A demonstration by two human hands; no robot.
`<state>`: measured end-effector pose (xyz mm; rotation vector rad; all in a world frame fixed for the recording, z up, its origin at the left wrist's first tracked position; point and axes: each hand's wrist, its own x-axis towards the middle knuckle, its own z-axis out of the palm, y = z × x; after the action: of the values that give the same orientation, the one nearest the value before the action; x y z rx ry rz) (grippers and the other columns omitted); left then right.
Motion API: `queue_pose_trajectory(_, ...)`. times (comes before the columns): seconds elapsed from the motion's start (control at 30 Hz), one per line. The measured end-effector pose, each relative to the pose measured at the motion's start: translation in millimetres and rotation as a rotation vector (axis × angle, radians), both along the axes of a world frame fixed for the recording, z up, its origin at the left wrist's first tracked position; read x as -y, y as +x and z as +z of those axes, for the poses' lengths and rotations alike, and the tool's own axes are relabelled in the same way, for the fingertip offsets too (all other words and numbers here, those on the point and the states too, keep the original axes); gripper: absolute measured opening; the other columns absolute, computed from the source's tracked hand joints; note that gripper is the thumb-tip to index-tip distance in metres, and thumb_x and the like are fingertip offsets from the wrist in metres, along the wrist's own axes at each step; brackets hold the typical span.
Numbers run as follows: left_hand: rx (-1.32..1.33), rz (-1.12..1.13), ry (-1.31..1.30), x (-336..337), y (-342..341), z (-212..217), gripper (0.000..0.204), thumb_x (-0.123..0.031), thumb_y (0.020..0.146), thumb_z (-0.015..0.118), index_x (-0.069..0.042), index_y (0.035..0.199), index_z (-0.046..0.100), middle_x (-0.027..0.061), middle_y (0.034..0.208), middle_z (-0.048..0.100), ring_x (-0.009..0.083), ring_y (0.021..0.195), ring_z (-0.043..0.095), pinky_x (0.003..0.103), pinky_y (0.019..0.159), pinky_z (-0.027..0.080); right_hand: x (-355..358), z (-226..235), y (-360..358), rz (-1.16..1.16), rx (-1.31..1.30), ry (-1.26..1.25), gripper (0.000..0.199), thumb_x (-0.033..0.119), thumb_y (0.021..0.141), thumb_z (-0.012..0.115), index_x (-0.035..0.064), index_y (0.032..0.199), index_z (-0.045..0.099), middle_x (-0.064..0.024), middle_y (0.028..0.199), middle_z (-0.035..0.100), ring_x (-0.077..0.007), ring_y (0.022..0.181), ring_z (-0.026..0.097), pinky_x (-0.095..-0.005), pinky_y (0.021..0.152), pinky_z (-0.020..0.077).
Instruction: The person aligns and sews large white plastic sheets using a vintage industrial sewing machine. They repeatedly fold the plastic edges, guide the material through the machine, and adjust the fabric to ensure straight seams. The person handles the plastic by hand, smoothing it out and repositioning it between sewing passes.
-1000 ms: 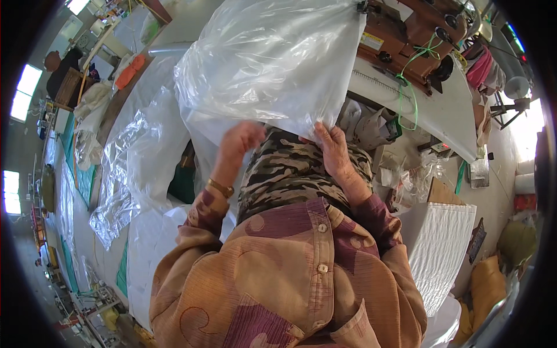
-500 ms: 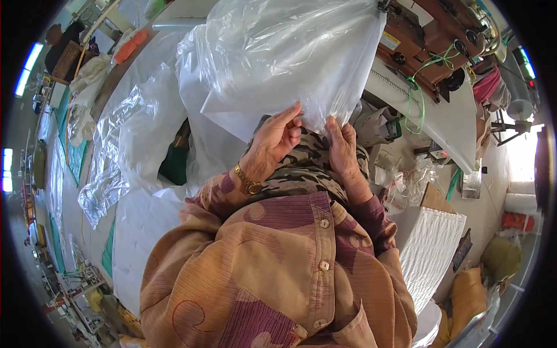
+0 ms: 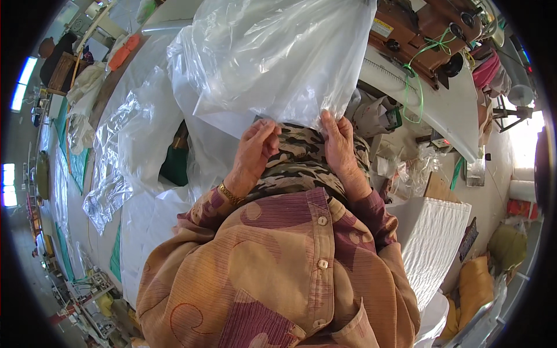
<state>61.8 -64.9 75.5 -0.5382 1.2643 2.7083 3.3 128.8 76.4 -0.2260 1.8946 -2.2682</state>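
A large clear plastic sheet (image 3: pixel 261 64) hangs in folds from the sewing machine's side down toward my lap. At its near edge, the thumb and fingers of my right hand (image 3: pixel 339 145) pinch the plastic. My left hand (image 3: pixel 254 152) is closed, fingers curled in, on the same edge further left; its fingertips partly hide the plastic they grip. A gold watch band (image 3: pixel 231 195) circles my left wrist. Below both hands lies camouflage cloth (image 3: pixel 296 156) over my lap.
A brown sewing machine (image 3: pixel 418 40) with green string (image 3: pixel 413 87) stands at the far right on a pale table (image 3: pixel 441 124). More plastic sheeting (image 3: pixel 136 127) spreads at the left. A white quilted block (image 3: pixel 432 243) sits by my right side. Another person (image 3: pixel 58 61) is far left.
My left hand has moved left and nearer to me, away from my right hand, and its fingers have curled in. The plastic edge between the hands is more spread out.
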Motion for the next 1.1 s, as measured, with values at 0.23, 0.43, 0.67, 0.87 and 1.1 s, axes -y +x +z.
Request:
queue_pose_trajectory(0.23, 0.161, -0.084, 0.059, -14.8, -13.0, 30.6, 0.027, -0.031, 0.093, 0.067, -0.005, 0.092, 0.061, 0.0001, 0.070, 0.057, 0.0063, 0.051, 0.044, 0.022, 0.047, 0.034, 1.1, 7.6, 0.8, -0.009, -0.104, 0.085, 0.040, 0.035, 0.100, 0.052, -0.0027, 0.090, 0.060, 0.0007, 0.075, 0.055, -0.0106, 0.072, 0.045, -0.0303, 0.064, 0.0395)
queue_pose_trajectory(0.43, 0.043, -0.169, 0.017, -31.1, -24.4, 15.8, 0.017, -0.022, 0.093, 0.066, -0.006, 0.089, 0.064, -0.0014, 0.067, 0.055, 0.0057, 0.048, 0.042, 0.023, 0.047, 0.032, -3.9, 0.0, 1.8, 0.009, -0.144, 0.094, 0.040, 0.034, 0.100, 0.052, -0.0047, 0.103, 0.061, -0.0056, 0.086, 0.062, -0.0137, 0.081, 0.053, -0.0304, 0.075, 0.0444)
queue_pose_trajectory(0.67, -0.267, -0.720, -0.508, -21.2, -15.6, 34.9, 0.046, -0.040, 0.098, 0.052, 0.002, 0.107, 0.065, 0.0068, 0.085, 0.068, 0.0113, 0.067, 0.057, 0.026, 0.060, 0.046, -8.7, 10.5, 12.1, 0.050, -0.012, -0.027, 0.042, 0.034, 0.101, 0.051, -0.0065, 0.111, 0.060, -0.0088, 0.093, 0.063, -0.0138, 0.085, 0.056, -0.0291, 0.075, 0.0469)
queue_pose_trajectory(0.87, -0.333, -0.728, -0.379, -51.3, -11.2, 60.6, 0.062, -0.049, 0.096, 0.053, 0.005, 0.126, 0.057, 0.0159, 0.123, 0.060, 0.0215, 0.116, 0.054, 0.034, 0.102, 0.040, -16.2, 31.0, 16.4, -0.002, -0.137, 0.221, 0.035, 0.027, 0.102, 0.048, -0.0060, 0.095, 0.058, -0.0137, 0.077, 0.061, -0.0197, 0.069, 0.056, -0.0367, 0.060, 0.0439)
queue_pose_trajectory(1.1, -0.031, -0.353, -0.058, -82.4, -19.6, 22.0, 0.063, -0.045, 0.097, 0.057, -0.001, 0.140, 0.043, 0.0080, 0.141, 0.048, 0.0209, 0.129, 0.045, 0.038, 0.109, 0.034, -23.6, 32.7, 24.0, -0.160, -0.326, 0.474, 0.027, 0.015, 0.100, 0.049, -0.0056, 0.084, 0.055, -0.0204, 0.065, 0.053, -0.0375, 0.058, 0.051, -0.0428, 0.056, 0.0392)
